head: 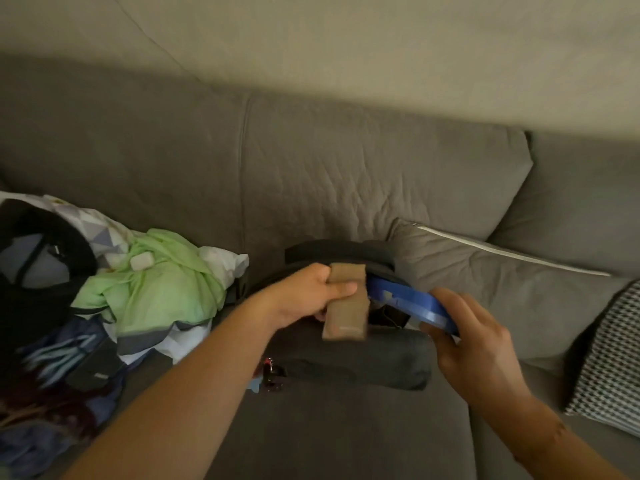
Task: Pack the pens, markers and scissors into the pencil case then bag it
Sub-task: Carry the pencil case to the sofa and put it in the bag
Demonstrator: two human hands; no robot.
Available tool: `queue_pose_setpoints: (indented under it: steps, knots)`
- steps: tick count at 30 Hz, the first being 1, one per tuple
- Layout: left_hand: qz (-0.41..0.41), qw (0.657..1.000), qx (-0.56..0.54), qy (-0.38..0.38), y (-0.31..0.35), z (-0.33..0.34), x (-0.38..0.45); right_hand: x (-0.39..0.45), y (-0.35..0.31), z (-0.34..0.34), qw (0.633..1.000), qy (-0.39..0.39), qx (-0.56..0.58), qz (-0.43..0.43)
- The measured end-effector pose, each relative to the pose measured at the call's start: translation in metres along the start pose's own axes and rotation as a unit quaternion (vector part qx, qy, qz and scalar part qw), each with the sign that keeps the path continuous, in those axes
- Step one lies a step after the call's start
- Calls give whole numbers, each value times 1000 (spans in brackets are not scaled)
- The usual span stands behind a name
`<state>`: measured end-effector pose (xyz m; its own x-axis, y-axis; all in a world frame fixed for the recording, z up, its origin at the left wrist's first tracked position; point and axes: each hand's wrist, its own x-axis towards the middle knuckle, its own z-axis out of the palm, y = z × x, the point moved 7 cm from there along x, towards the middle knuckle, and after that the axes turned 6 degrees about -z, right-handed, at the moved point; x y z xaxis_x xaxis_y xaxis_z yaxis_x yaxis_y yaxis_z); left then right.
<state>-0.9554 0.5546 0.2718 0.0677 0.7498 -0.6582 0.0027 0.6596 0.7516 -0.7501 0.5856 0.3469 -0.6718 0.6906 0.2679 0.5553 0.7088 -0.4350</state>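
Note:
My left hand [308, 296] grips a tan fabric pencil case [346, 306], held upright over the mouth of a dark grey bag [363, 362] that lies on the sofa seat. My right hand [467, 334] holds the bag's blue-lined rim [412, 303] and pulls the opening wide. The case's lower end hangs just above the gap. No pens, markers or scissors are visible; the inside of the bag is dark and blurred.
A pile of clothes with a green garment [156, 282] and a black cap [45, 244] lies on the left. A grey cushion [485, 271] and a black-and-white patterned pillow [609, 358] sit on the right. A red keychain [268, 370] hangs by the bag.

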Motion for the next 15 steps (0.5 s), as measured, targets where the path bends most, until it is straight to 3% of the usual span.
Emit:
queue_pose_setpoints:
  steps: [1, 3, 5, 6, 8, 9, 10, 12, 15]
  knots:
    - [12, 983, -165, -75, 6, -3, -4, 3, -1, 0, 1000, 1, 7, 0]
    - [60, 904, -388, -169, 15, -22, -8, 7, -4, 0, 1000, -10, 13, -13]
    - [104, 881, -400, -229, 21, -29, -8, 8, -8, 4, 999, -41, 11, -32]
    - [119, 911, -337, -203, 23, -28, -6, 7, -8, 7, 998, -56, 10, -35]
    - [218, 972, -67, -56, 29, -30, -3, 3, -5, 11, 997, -77, 6, -31]
    - [278, 954, 98, 47, 34, -33, -3, 1, -4, 12, 996, -84, 3, -29]
    - [314, 910, 253, 100, 40, -26, -5, -2, -4, 12, 995, -91, 2, -26]
    - [307, 816, 484, 76, 34, -3, 5, -6, -3, 11, 994, -102, 7, -25]
    - [182, 791, 581, 55, 7, -13, 37, -10, -6, 10, 992, -119, 9, -34]
